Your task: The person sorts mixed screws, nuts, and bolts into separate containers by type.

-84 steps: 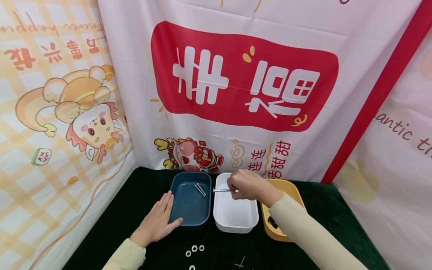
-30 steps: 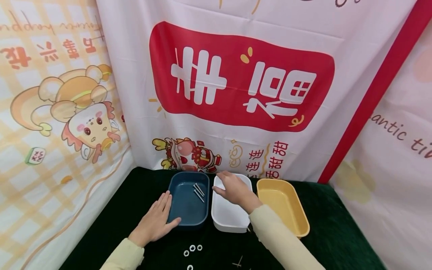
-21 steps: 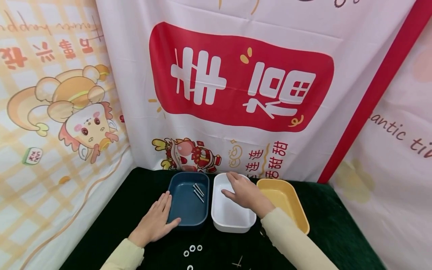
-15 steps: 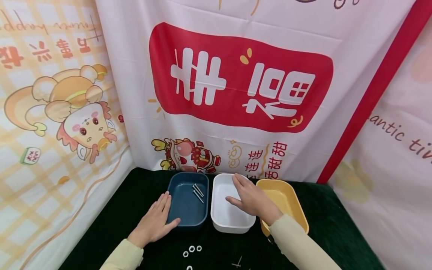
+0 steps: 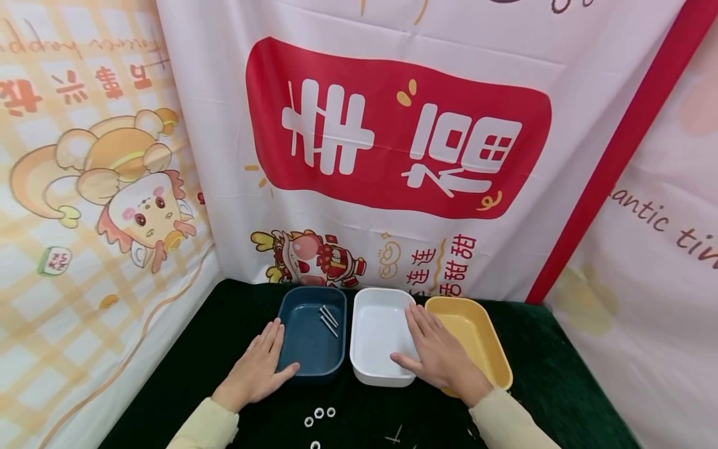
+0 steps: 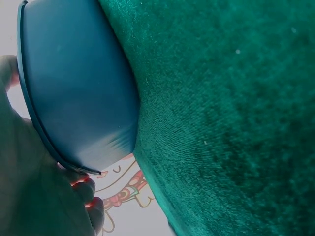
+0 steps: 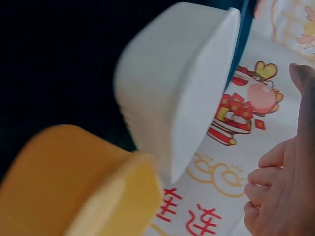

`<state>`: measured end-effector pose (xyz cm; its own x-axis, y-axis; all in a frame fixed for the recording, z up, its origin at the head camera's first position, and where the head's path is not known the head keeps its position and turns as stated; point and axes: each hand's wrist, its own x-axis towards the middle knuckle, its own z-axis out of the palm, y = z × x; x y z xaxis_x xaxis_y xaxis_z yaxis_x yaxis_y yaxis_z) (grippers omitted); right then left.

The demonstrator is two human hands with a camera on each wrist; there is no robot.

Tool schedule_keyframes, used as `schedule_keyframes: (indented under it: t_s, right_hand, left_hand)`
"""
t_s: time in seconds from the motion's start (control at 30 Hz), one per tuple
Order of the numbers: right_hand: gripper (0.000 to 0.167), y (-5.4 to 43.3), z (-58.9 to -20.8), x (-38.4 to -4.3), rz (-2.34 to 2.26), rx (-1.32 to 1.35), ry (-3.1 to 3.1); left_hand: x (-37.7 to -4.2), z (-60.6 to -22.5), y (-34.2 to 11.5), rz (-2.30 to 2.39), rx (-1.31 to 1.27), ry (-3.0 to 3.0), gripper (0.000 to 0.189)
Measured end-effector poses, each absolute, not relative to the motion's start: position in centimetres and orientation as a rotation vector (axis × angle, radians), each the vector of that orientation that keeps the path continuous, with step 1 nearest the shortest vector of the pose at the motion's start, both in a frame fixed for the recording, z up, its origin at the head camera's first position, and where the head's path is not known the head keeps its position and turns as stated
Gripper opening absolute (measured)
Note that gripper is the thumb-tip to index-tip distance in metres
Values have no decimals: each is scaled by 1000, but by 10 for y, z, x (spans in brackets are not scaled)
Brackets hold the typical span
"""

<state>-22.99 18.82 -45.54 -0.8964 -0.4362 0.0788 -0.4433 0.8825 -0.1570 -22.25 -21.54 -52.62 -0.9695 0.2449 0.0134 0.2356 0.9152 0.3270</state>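
Note:
My left hand (image 5: 255,368) lies with straight fingers along the left rim of a blue tray (image 5: 305,362). The left wrist view has the hand (image 6: 44,191) beside the tray's outer wall (image 6: 78,83). Silver bolts (image 5: 330,321) lie inside that tray, toward its right side. My right hand (image 5: 440,355) holds nothing; its fingers are spread, overlapping the right rim of a white tray (image 5: 381,377) and the left part of a yellow tray (image 5: 493,349). In the right wrist view the hand (image 7: 275,187) is above the white tray (image 7: 162,73) and yellow tray (image 7: 83,172).
Several white nuts (image 5: 319,413) lie on the dark green cloth (image 5: 359,430) in front of the blue tray. Thin screws (image 5: 396,434) lie nearer, below the white tray. A printed curtain (image 5: 381,249) hangs close behind the three trays, and a checked one (image 5: 112,249) borders the left.
My right hand held a bolt over the white tray; it has let go, and one more bolt lies in the blue tray. That hand then moved right and nearer. My left hand stayed.

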Motion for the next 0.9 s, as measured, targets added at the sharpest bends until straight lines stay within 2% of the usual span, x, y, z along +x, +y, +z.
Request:
schedule_keyframes:
  t_s: [0.5,0.9]
  right_hand:
    - [99,202,-516,-223,396,524,-3082]
    - [102,203,-537,-225,388,507,-3074]
  left_hand:
    - [-220,-524,-216,519,363,3038,100]
    - [-219,-522,-215,505,366,3031,100]
